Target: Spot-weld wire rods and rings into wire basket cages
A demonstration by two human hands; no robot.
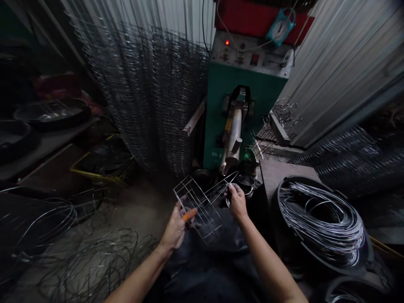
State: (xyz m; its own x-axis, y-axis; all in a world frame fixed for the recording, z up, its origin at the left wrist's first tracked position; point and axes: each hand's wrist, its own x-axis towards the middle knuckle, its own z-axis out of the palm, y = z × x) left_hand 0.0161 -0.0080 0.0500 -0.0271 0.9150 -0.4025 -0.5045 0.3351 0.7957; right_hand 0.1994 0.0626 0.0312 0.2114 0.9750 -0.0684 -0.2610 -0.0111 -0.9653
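Observation:
My left hand [177,226], its thumb wrapped in an orange finger cover, is closed around the near left side of a small wire rack [202,210] of thin crossed metal rods. My right hand [237,202] pinches a bent wire piece [221,185] that runs from the rack's upper right side. Whether this wire is joined to the rack I cannot tell. The wire's pointed end lies close to the tip of a green spot welder's electrode arm [234,139]. Fingers of both hands are partly hidden behind the rods.
Tall stacks of wire racks [170,101] stand left of the welder body [217,113]. At the right, a black basin [284,185] holds coiled wire [325,219]. Loose wire loops [94,261] cover the floor at left, near a yellow-rimmed crate [78,168].

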